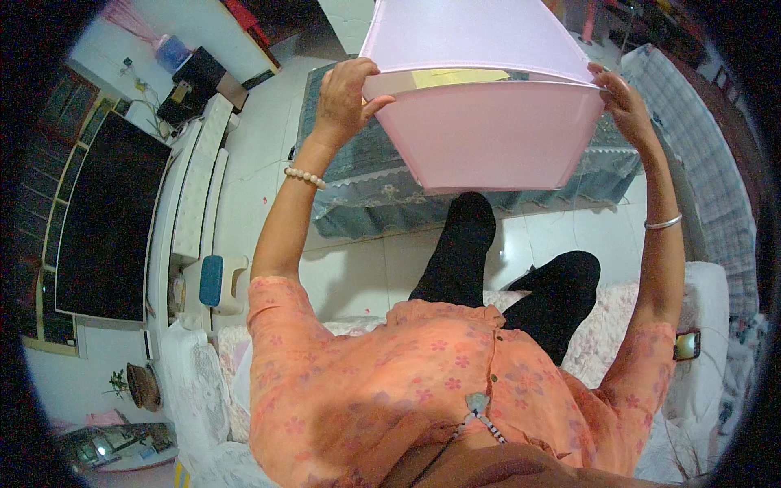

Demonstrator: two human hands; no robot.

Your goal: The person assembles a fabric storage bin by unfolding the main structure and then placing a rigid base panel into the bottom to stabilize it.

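A pink fabric storage box (488,137) is held up in front of me at the top of the view, its lid or folding upper panel (470,33) raised behind the near wall. My left hand (351,97) grips the box's left top corner, with the thumb over the near edge. At the right top corner, the fingers of my right hand (622,100) close on the edge where panel and wall meet. Through the narrow gap between them shows something yellow and flat (460,77). The rest of the inside is hidden.
Beneath the box stands a table with a lace-edged, grey-green cloth (366,204). A blue-topped stool (212,280) and a large television (113,219) are at the left. The sofa's white-covered armrest (701,305) is at my right, a plaid-covered seat (689,122) beyond.
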